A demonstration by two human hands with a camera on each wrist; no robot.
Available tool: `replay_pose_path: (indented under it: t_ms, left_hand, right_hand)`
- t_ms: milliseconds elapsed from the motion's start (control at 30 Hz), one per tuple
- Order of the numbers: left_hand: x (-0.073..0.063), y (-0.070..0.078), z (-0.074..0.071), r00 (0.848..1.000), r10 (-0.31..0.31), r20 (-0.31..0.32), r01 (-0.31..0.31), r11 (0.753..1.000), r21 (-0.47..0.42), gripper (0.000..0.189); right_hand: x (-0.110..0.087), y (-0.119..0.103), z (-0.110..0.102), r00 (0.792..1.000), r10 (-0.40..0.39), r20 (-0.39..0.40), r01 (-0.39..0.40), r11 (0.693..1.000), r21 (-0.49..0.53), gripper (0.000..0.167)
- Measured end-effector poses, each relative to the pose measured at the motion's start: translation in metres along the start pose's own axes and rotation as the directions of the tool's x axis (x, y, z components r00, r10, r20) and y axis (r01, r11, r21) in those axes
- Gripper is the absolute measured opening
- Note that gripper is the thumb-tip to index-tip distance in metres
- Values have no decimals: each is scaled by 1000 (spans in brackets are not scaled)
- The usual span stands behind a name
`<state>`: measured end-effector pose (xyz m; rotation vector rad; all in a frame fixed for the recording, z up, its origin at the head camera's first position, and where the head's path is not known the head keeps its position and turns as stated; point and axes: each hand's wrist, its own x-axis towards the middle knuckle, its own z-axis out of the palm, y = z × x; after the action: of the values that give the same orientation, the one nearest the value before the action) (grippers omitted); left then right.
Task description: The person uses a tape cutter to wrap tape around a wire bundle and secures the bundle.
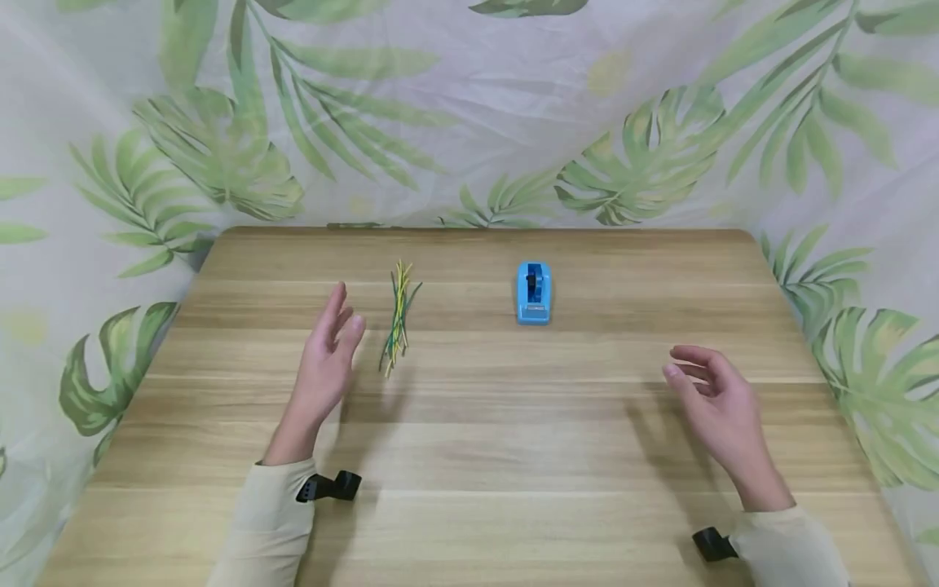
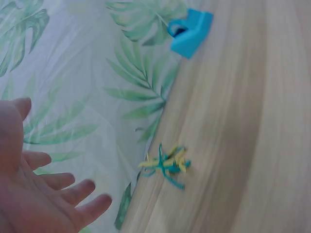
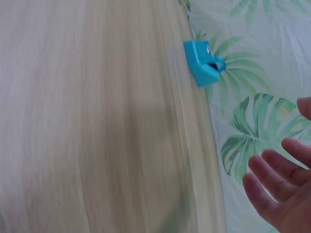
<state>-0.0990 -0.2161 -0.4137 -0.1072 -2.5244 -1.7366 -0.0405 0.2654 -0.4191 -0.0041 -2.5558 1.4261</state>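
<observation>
A loose bundle of thin yellow and green twist ties or wires lies on the table, left of the middle. To its right, farther from me, stands a blue tape dispenser; no tape roll can be made out on it. My left hand hovers just left of the bundle, fingers extended, holding nothing. Over the right part of the table my right hand is raised with loosely bent fingers, apart from everything. Both wrist views show the palms empty, with the dispenser beyond the left hand and also beyond the right.
The wooden table has rounded far corners. Behind it and at its sides hangs a pale cloth printed with green leaves. A black wrist camera is worn at the left cuff, another camera at the right.
</observation>
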Motion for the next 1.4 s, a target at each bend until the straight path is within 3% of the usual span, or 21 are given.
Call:
replay_pose_path:
  t_ms: [67, 133, 233, 400, 467, 533, 733, 1000, 1133, 1400]
  left_hand:
    - [2, 4, 2, 999, -32, 20, 34, 992, -121, 62]
    - [3, 7, 3, 997, -56, 47, 65, 969, -238, 63]
    - [5, 11, 5, 992, -70, 102, 106, 906, -409, 64]
    - [9, 12, 9, 980, -72, 187, 171, 789, -591, 69]
    - [10, 11, 12, 975, -80, 206, 193, 764, -616, 69]
    - [11, 11, 15, 971, -91, 220, 212, 750, -626, 68]
    - [16, 10, 28, 960, -136, 246, 263, 743, -615, 68]
    - [28, 8, 48, 941, -207, 268, 329, 747, -578, 68]
    - [39, 7, 60, 933, -222, 285, 350, 746, -566, 69]
    - [67, 8, 85, 921, -231, 315, 374, 753, -541, 72]
  right_hand:
    - [1, -2, 1, 999, 22, 36, -25, 997, 72, 34]
    - [2, -3, 2, 996, 45, 74, -56, 987, 148, 34]
    - [3, -4, 4, 989, 81, 122, -112, 956, 270, 34]
    - [2, -4, 6, 963, 152, 223, -247, 830, 500, 29]
    - [1, -4, 8, 949, 172, 264, -294, 787, 542, 27]
    - [1, -4, 9, 939, 184, 291, -322, 766, 556, 26]
    - [2, -5, 12, 924, 193, 329, -350, 773, 529, 26]
    - [3, -7, 21, 904, 216, 370, -380, 802, 461, 39]
    - [5, -11, 25, 900, 212, 380, -385, 794, 470, 37]
    - [13, -12, 33, 886, 216, 411, -408, 783, 469, 51]
